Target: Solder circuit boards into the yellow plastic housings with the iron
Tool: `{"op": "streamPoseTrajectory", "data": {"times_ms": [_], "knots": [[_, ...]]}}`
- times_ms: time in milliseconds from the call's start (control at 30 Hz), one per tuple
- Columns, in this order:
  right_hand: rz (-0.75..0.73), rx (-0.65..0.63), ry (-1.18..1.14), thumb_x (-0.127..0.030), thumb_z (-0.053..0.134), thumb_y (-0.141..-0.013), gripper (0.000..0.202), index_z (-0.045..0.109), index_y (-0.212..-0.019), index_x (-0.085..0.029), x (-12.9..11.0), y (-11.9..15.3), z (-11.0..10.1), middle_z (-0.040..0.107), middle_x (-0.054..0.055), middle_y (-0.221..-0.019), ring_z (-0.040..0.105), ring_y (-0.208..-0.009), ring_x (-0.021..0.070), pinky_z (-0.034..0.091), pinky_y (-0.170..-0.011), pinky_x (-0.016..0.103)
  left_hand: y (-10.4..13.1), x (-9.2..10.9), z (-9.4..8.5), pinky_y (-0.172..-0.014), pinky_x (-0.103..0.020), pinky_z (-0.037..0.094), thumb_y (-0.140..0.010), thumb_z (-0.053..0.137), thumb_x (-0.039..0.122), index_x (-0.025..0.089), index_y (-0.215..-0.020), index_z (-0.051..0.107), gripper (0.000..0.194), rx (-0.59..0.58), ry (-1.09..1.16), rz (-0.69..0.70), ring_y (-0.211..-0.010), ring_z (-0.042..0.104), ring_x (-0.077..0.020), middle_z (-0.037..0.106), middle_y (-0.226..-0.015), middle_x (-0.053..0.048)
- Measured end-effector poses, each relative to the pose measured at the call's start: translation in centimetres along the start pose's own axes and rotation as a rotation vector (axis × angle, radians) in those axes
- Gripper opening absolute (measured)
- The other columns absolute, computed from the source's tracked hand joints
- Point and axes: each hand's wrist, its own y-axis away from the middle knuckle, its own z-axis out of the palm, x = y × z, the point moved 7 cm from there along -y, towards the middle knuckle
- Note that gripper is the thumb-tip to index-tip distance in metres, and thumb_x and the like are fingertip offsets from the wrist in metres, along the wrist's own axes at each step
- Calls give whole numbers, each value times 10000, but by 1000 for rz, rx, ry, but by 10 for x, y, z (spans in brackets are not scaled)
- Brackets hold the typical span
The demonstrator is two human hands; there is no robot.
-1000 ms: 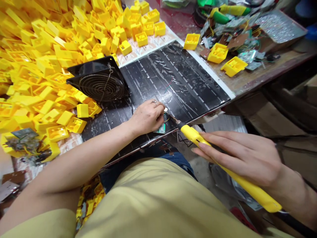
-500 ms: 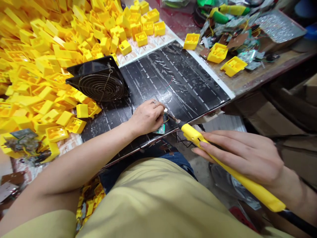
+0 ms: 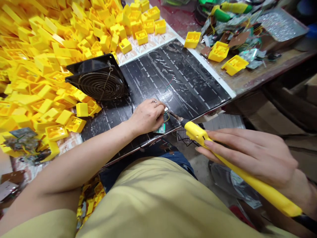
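A person's right hand (image 3: 260, 157) holds, fingers closed, a yellow soldering iron (image 3: 196, 132), its long axis slanting across the bench (image 3: 188, 89) edge, tip forward-left toward a small white part (image 3: 166, 109) pinched by the left hand (image 3: 148, 115) (a green circuit board (image 3: 161, 129) shows beneath); beyond, a black fan (image 3: 102, 86) stands before heaped yellow cases (image 3: 49, 61).

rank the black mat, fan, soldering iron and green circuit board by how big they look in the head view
1. black mat
2. fan and soldering iron: unsure, the latter is nearer the camera
3. green circuit board, partly behind the left hand
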Motion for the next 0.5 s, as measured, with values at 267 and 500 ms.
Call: {"op": "streamPoseTrajectory", "data": {"times_ms": [267,500], "knots": [[85,47,-6,-144,754,-815,484,562,-1257,-193,6,9,3,749,43,-929,727,-793,190,637,-789,298,-1,0,1,-824,-333,554,-847,491,147,166,-764,585,127,-16,0,-12,-858,679,-196,732,-930,-87],[222,183,75,-233,758,-832,755,405,-1493,-144,18,25,-4,747,98,-1000,730,-815,202,597,-759,231,-1,-1,-1,-824,-323,547,-845,490,132,161,-758,573,123,10,49,-10,-853,683,-197,732,-928,-98]]}}
